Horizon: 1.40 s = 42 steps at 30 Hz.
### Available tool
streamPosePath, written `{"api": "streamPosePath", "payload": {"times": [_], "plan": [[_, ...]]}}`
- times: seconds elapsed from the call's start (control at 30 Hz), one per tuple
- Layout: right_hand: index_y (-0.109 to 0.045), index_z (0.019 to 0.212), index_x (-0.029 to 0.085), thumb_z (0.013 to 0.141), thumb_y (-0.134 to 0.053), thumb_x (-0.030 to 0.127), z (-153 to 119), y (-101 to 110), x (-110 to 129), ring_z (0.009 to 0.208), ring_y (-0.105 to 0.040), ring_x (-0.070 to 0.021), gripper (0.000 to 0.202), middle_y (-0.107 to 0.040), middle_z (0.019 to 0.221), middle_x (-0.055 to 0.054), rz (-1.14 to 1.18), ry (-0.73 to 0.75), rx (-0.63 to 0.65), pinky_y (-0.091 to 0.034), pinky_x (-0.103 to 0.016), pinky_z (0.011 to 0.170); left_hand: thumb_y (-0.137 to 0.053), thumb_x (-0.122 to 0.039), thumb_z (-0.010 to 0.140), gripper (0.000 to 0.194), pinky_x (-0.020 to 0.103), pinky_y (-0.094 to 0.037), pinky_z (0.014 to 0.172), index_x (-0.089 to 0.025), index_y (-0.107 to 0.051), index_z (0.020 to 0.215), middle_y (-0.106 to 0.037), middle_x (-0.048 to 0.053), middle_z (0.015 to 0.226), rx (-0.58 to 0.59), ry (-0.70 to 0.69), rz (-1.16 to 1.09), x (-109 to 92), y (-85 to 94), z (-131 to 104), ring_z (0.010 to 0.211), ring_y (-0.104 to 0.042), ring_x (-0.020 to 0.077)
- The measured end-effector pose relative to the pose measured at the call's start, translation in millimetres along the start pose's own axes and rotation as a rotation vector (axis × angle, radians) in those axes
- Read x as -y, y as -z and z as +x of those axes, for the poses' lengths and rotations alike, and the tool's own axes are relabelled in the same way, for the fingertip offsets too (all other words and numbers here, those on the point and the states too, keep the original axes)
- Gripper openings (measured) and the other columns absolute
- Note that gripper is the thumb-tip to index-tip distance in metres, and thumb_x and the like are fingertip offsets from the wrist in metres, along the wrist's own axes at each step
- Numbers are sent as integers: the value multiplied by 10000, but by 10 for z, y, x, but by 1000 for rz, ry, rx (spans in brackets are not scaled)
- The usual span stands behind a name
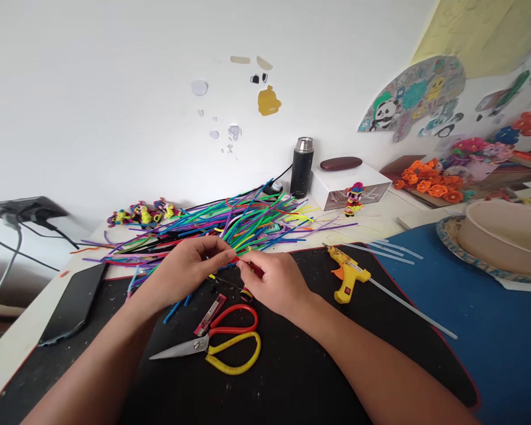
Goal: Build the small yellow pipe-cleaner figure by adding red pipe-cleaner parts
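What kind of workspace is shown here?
Probably a craft table, judging by the heap of colourful pipe cleaners, the yellow glue gun and the scissors.

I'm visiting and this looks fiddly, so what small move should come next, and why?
Perhaps the right hand should gently bend the small red piece while the left hand steadies it: both hands' fingertips pinch close together there, whereas the scissors and yellow hot glue gun lie unheld on the black mat.
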State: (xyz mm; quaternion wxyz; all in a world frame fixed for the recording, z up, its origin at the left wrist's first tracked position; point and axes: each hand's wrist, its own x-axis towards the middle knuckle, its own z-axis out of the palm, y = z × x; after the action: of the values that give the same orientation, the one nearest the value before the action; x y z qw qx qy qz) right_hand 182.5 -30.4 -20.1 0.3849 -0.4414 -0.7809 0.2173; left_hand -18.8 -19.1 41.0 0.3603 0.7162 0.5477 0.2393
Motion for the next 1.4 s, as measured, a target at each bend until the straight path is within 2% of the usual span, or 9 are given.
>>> {"api": "streamPosePath", "payload": {"times": [0.2, 0.43, 0.57, 0.8, 0.93, 1.1, 1.2, 1.4], "plan": [[-719, 777, 216, 979, -593, 253, -5, -4, 5, 517, -525, -130, 240, -688, 629, 1, -12, 4, 11, -284, -276, 562, -675, -588, 871, 402, 254, -375, 596, -196, -758, 839, -638, -10, 715, 0, 6, 79, -11, -25, -8, 667, -500, 165], [-693, 746, 209, 966, -608, 231, -5, -32, -11, 547, -549, -133, 237, -689, 637, -4, -41, 20, 11, -278, -277, 564, -648, -535, 877, 368, 258, -377, 597, -183, -731, 810, -622, -8, 704, 2, -1, 50, 13, -93, 15, 661, -494, 163], [-686, 744, 211, 972, -603, 227, 2, -23, -22, 578, -583, -143, 244, -705, 645, -8, -50, -4, 12, -278, -275, 568, -635, -530, 873, 372, 262, -374, 595, -178, -694, 768, -625, -1, 702, -76, -3, 24, -12, -185, 21, 655, -511, 163], [-630, 683, 201, 975, -593, 232, 30, 7, -25, 531, -486, -126, 296, -641, 604, 4, -95, -6, -7, -233, -299, 561, -645, -511, 876, 361, 250, -318, 532, -192, -614, 708, -520, -35, 625, -216, 19, -80, 22, -374, 45, 576, -429, 131], [-643, 698, 201, 967, -598, 227, 30, 18, -28, 516, -440, -121, 275, -610, 589, 16, -74, -20, -20, -224, -302, 558, -672, -563, 867, 401, 249, -311, 519, -192, -623, 722, -518, -43, 585, -150, 57, -132, 22, -333, 60, 547, -421, 128], [-682, 756, 205, 978, -596, 242, 24, 27, -23, 508, -435, -114, 241, -620, 605, 25, -1, -12, -12, -246, -283, 557, -695, -657, 852, 485, 255, -391, 582, -180, -685, 767, -573, -20, 638, 27, 50, -168, 71, -95, 69, 596, -509, 144], [-708, 797, 210, 983, -596, 243, 22, 23, -28, 517, -456, -115, 219, -647, 632, 23, 35, -4, -1, -266, -273, 564, -701, -670, 851, 504, 257, -427, 607, -177, -687, 747, -601, -4, 683, 63, 53, -193, 101, 15, 69, 623, -535, 148], [-707, 774, 206, 977, -601, 238, 11, 6, -29, 503, -469, -110, 231, -660, 622, 24, 52, -4, 12, -270, -269, 554, -763, -616, 827, 434, 255, -439, 621, -183, -749, 846, -651, 6, 746, 125, 60, -193, 99, 35, 72, 664, -551, 155]]}}
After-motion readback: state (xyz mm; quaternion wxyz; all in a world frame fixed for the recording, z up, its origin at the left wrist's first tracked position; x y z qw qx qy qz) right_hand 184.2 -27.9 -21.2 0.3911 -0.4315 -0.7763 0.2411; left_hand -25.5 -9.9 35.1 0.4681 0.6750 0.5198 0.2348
